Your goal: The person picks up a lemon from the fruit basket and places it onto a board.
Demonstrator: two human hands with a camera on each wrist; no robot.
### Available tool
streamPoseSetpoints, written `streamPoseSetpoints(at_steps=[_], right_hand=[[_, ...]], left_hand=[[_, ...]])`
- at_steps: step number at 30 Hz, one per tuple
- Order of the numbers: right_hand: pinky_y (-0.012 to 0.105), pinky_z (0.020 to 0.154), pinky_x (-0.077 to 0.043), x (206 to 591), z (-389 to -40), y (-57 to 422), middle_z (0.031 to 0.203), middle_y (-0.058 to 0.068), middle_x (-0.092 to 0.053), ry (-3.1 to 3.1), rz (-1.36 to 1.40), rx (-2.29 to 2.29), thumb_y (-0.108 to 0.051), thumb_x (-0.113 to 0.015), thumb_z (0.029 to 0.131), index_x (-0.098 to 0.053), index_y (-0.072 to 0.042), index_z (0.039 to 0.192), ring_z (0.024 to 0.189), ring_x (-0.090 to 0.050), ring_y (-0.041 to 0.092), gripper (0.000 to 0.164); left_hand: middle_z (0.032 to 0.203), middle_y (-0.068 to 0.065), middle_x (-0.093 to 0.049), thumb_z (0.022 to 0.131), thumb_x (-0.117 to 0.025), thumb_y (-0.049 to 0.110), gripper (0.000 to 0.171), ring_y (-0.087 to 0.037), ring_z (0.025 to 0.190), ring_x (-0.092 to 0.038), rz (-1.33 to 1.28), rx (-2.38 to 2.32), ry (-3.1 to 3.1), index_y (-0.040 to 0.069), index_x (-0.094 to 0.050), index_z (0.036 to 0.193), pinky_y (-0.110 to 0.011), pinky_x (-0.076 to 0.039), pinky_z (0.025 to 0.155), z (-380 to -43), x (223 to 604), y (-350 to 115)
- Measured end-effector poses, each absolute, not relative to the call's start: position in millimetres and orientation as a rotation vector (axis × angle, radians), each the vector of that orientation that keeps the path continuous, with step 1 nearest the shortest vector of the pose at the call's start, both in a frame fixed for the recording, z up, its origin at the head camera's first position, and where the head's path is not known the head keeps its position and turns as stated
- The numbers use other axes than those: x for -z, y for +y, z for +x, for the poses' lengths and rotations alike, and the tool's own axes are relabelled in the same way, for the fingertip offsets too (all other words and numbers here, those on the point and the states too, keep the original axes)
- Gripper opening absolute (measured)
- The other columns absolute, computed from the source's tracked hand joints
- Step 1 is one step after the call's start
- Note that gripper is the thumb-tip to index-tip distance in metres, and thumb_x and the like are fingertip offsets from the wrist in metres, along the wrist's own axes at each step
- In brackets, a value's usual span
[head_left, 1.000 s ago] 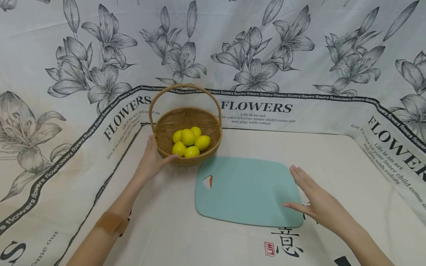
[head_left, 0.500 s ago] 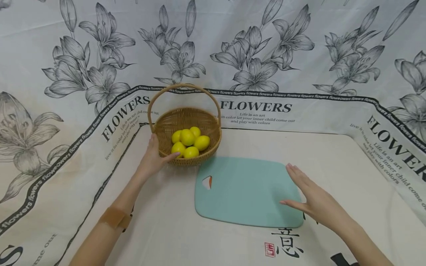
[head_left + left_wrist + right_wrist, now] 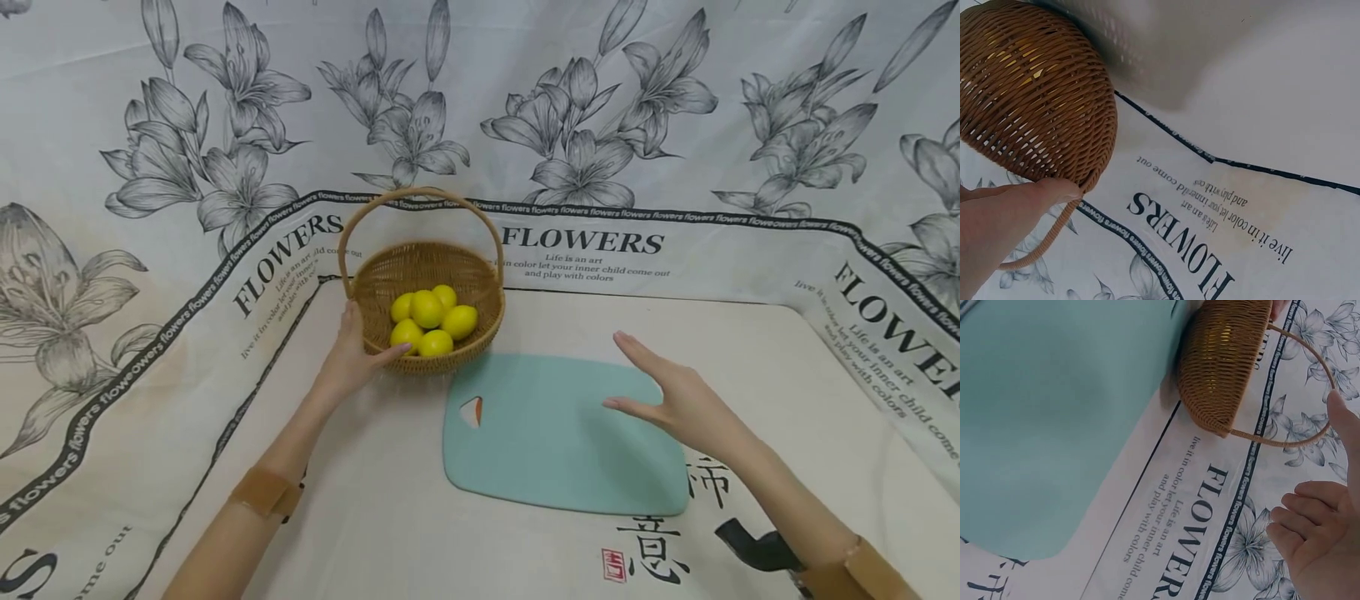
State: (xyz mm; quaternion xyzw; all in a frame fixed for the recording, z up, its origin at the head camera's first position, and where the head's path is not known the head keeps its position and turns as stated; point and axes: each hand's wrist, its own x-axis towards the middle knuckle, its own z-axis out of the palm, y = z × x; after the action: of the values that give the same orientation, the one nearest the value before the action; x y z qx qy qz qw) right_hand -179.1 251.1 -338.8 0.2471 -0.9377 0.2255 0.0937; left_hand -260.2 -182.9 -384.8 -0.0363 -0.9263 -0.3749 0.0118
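Observation:
A brown wicker basket (image 3: pixel 382 279) with a tall arched handle holds several lemons (image 3: pixel 427 308). At its left side, my left hand (image 3: pixel 348 358) grips the rim, thumb over the front edge and fingers along the outer wall. The left wrist view has a fingertip (image 3: pixel 1060 187) right at the rim by the foot of the handle. My right hand (image 3: pixel 678 400) hangs over the right part of a light blue cutting board (image 3: pixel 540 433), thumb and fingers spread apart and holding nothing. The right wrist view shows its fingers (image 3: pixel 1310 512) loosely bent.
The cutting board lies flat just in front of the basket, its handle hole (image 3: pixel 471 412) at the left. A white tablecloth (image 3: pixel 360 508) with black lettering covers the table. Behind rises a cloth backdrop (image 3: pixel 480 158) printed with flowers.
My right hand has moved left and away from me, from the board's right edge to above the board. My left thumb has slid slightly further over the basket's rim.

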Motion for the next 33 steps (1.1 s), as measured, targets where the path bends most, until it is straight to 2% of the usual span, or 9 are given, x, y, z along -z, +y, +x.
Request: streamPoseSetpoints(at_steps=[4, 14, 20, 29, 30, 31, 32, 33], right_hand=[[0.058, 0.100, -0.039, 327.8, -195.6, 237.7, 0.152, 0.019, -0.033, -2.764, 0.789, -0.702, -0.035, -0.075, 0.084, -0.030, -0.006, 0.151, 0.132, -0.040, 0.042, 0.085], [0.054, 0.106, -0.035, 309.8, -231.8, 197.3, 0.153, 0.014, -0.033, -2.746, 0.833, -0.745, -0.043, -0.070, 0.086, -0.031, -0.009, 0.151, 0.136, -0.036, 0.036, 0.083], [0.052, 0.104, -0.039, 303.6, -249.3, 171.0, 0.151, 0.012, -0.037, -2.689, 0.862, -0.791, -0.041, -0.071, 0.086, -0.035, -0.012, 0.150, 0.133, -0.041, 0.035, 0.079], [0.048, 0.106, -0.038, 303.5, -279.7, 123.6, 0.146, 0.011, -0.045, -2.634, 0.912, -0.886, -0.034, -0.075, 0.084, -0.043, -0.008, 0.146, 0.132, -0.043, 0.033, 0.074], [0.047, 0.103, -0.042, 304.3, -283.6, 117.5, 0.145, 0.012, -0.046, -2.641, 0.914, -0.894, -0.034, -0.076, 0.084, -0.044, -0.008, 0.145, 0.125, -0.050, 0.034, 0.074], [0.047, 0.102, -0.042, 305.0, -287.4, 111.4, 0.145, 0.012, -0.046, -2.646, 0.920, -0.899, -0.034, -0.076, 0.084, -0.044, -0.007, 0.145, 0.124, -0.050, 0.034, 0.074], [0.045, 0.098, -0.046, 305.8, -291.1, 105.6, 0.144, 0.013, -0.047, -2.653, 0.925, -0.906, -0.034, -0.076, 0.084, -0.045, -0.007, 0.144, 0.115, -0.056, 0.034, 0.073], [0.041, 0.090, -0.049, 306.6, -294.9, 99.6, 0.141, 0.014, -0.050, -2.661, 0.922, -0.912, -0.034, -0.076, 0.084, -0.046, -0.007, 0.144, 0.098, -0.061, 0.031, 0.073]], left_hand=[[0.157, -0.017, 0.018, 0.081, -0.061, 0.067, 0.122, -0.036, 0.144, 0.006, -0.120, 1.161, -2.881, 0.001, 0.015, 0.150, -0.053, -0.009, 0.115, -261.9, 386.4, -183.9], [0.157, -0.014, 0.018, 0.078, -0.060, 0.071, 0.124, -0.032, 0.145, 0.007, -0.134, 1.165, -2.868, 0.003, 0.015, 0.150, -0.048, -0.007, 0.116, -268.9, 393.9, -181.4], [0.157, -0.013, 0.019, 0.077, -0.059, 0.073, 0.125, -0.033, 0.145, 0.007, -0.116, 1.164, -2.871, 0.004, 0.015, 0.151, -0.052, -0.009, 0.116, -267.6, 392.7, -183.8], [0.157, -0.016, 0.018, 0.079, -0.060, 0.070, 0.123, -0.034, 0.145, 0.006, -0.118, 1.172, -2.864, 0.002, 0.014, 0.150, -0.051, -0.009, 0.116, -266.4, 390.9, -186.6], [0.157, -0.016, 0.017, 0.079, -0.061, 0.069, 0.123, -0.033, 0.145, 0.006, -0.117, 1.177, -2.861, 0.002, 0.014, 0.150, -0.050, -0.009, 0.116, -266.1, 390.7, -186.4], [0.157, -0.016, 0.017, 0.080, -0.061, 0.069, 0.123, -0.034, 0.145, 0.006, -0.117, 1.181, -2.859, 0.002, 0.014, 0.150, -0.050, -0.009, 0.116, -266.1, 390.8, -186.1], [0.157, -0.016, 0.017, 0.080, -0.061, 0.069, 0.123, -0.034, 0.145, 0.006, -0.115, 1.184, -2.858, 0.002, 0.013, 0.151, -0.050, -0.009, 0.116, -265.8, 390.8, -185.7], [0.157, -0.016, 0.017, 0.079, -0.061, 0.069, 0.123, -0.034, 0.145, 0.006, -0.117, 1.191, -2.855, 0.002, 0.013, 0.151, -0.050, -0.009, 0.116, -265.7, 391.0, -185.2]])
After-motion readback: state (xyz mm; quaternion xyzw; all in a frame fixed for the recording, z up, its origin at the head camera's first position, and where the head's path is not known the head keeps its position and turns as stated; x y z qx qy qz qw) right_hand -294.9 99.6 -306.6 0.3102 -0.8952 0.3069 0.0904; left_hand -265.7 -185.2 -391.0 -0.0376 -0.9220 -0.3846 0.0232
